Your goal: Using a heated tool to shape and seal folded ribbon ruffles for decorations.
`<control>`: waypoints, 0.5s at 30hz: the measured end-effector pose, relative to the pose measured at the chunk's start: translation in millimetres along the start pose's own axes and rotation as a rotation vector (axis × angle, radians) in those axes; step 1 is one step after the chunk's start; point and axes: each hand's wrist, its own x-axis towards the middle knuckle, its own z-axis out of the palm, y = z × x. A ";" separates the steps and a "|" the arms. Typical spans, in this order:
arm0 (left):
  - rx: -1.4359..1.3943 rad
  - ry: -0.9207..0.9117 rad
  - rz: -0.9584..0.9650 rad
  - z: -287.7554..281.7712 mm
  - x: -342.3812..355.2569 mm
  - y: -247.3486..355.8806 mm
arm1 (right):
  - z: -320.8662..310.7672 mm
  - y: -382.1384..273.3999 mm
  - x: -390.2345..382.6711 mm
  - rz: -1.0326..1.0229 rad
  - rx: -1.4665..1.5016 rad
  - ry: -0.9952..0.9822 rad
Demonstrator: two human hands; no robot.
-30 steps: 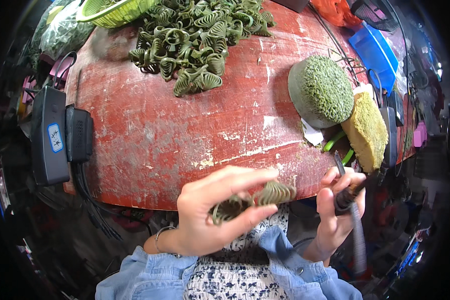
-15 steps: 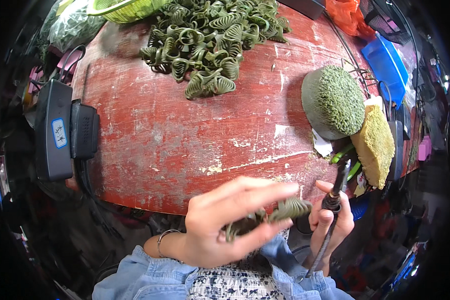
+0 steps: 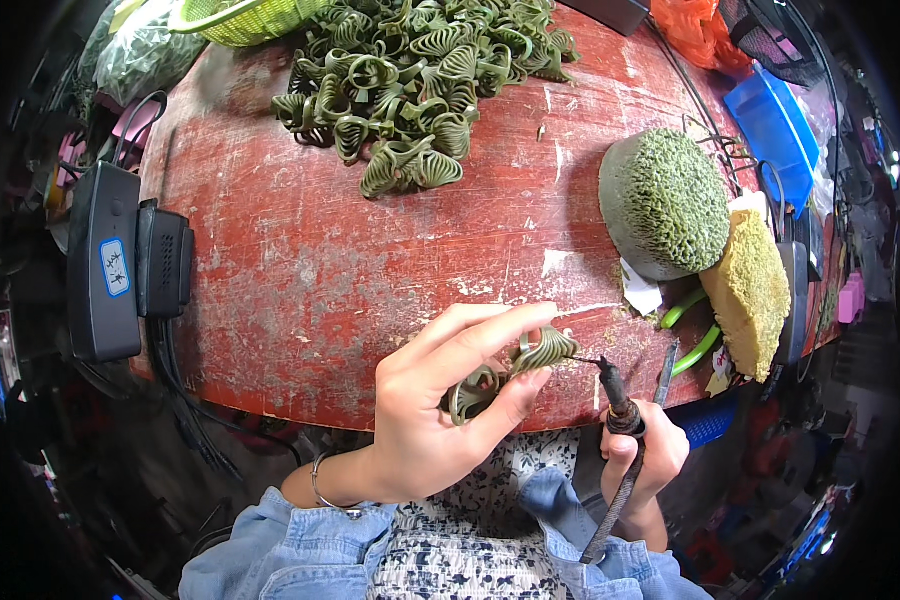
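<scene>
Between the thumb and fingers of my left hand is a ribbed, looped olive-green piece, fan-shaped at one end and ring-like at the other. My right hand is closed round a soldering-iron-like tool with a dark shaft and a ridged cord. Its thin bent tip reaches to the edge of the fan end; whether they touch I cannot tell. A slim metal tool rises beside my right hand; whether that hand also grips it is unclear.
Many similar green pieces lie heaped on the worn red table. At right stand a rough green-topped cylinder, a yellow crumbly block, green handles and a blue bin. Black devices sit left, a green basket behind.
My left hand has risen with the green piece, over the table's near edge. My right hand has moved left and turned the tool's tip toward the piece.
</scene>
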 end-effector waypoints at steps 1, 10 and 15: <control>0.000 -0.014 -0.013 -0.6 0.4 1.1 | -0.1 -0.8 0.7 -0.008 -0.022 0.008; 0.014 0.009 -0.011 1.1 0.9 1.2 | 0.5 -4.9 8.0 -0.070 -0.093 0.016; 0.020 0.021 -0.002 3.6 0.4 -1.3 | -2.5 -6.7 9.8 -0.074 -0.101 -0.008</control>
